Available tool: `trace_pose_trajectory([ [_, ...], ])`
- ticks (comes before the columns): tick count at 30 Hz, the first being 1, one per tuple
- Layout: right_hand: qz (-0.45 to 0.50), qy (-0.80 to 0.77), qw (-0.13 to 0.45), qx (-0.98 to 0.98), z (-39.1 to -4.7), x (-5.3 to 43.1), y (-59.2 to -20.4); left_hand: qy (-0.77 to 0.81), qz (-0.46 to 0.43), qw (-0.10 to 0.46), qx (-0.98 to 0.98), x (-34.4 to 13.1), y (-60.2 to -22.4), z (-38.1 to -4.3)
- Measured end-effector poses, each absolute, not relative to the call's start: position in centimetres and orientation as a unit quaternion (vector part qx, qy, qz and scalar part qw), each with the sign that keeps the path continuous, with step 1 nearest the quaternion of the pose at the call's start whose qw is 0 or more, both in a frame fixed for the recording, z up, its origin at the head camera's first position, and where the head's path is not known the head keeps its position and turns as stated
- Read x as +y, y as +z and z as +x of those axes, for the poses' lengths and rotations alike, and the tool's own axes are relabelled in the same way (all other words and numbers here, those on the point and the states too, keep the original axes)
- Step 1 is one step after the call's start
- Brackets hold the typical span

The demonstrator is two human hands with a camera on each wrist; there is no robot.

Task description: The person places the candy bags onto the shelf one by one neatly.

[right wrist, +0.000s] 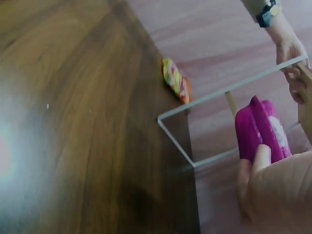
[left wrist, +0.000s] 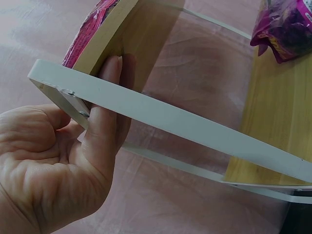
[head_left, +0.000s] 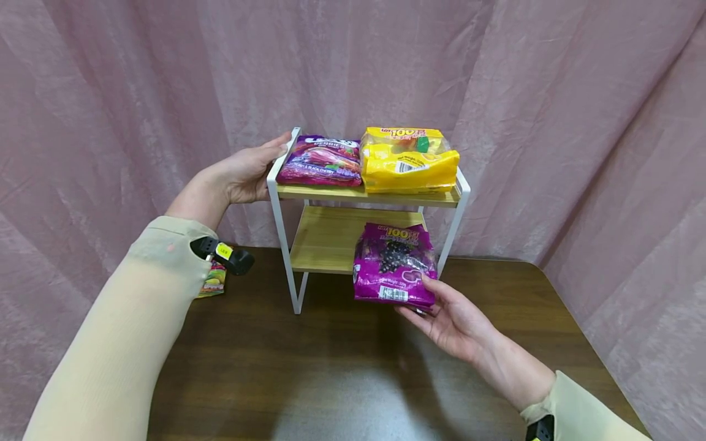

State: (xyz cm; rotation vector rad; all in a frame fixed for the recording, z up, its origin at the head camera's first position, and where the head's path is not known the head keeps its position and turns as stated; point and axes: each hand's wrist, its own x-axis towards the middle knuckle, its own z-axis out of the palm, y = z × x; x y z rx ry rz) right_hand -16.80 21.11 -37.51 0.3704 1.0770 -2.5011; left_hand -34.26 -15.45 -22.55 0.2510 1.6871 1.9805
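A small two-tier shelf rack (head_left: 320, 236) with white metal legs and pale wooden boards stands on the table. My left hand (head_left: 250, 174) grips its upper left side; in the left wrist view the fingers pass round the white frame and under the top board. In my right hand (head_left: 458, 321) is a purple candy bag (head_left: 393, 266) with grapes printed on it, held by its lower right corner. That bag is at the front right of the lower board. On the top board, a berry candy bag (head_left: 322, 162) lies beside a yellow candy bag (head_left: 410, 162).
A colourful packet (right wrist: 175, 80) lies on the brown wooden table (head_left: 320, 380) left of the rack, partly hidden by my left sleeve in the head view. A pink curtain (head_left: 353, 67) hangs close behind the rack, and more curtain is at the right.
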Motion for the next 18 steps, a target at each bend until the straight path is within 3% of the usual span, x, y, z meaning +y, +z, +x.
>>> trace_pose_trajectory([
  [7, 0.151, -0.915, 0.169, 0.333, -15.7, 19.7, -38.3, 0.733, 0.089, 0.259, 0.622, -15.5, -22.5, -34.2],
  [18, 0.169, -0.929, 0.172, 0.282, -15.2, 19.0, -38.2, 0.731, 0.09, 0.262, 0.624, -15.3, -22.4, -34.2],
])
